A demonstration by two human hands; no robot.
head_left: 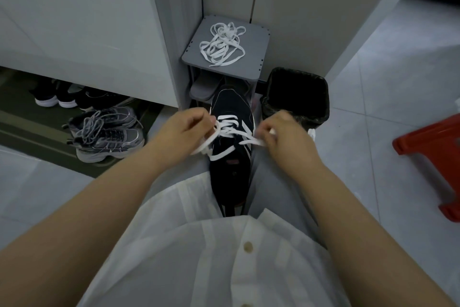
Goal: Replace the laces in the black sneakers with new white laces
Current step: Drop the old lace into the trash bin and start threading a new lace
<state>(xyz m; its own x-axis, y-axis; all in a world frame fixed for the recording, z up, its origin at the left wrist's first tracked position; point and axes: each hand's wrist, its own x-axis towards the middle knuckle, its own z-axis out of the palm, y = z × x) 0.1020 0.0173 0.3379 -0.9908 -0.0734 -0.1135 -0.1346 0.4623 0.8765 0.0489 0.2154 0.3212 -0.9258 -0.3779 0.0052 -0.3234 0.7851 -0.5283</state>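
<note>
The sneaker (230, 105) is lying between the person's knees, sole down; its long axis is running straight away from the body, toe pointing at the shelf (256, 57), heel toward the shirt. The left hand (189, 130) is curling round a loop of the lace (227, 130); the right hand (281, 132) is pinching the other end, fingers closed on it. This looks like a crossing being tightened; pulling the 2 ends evenly, outward and level, should be keeping the lace flat and untwisted. A spare lace (221, 45) is lying on the shelf.
</note>
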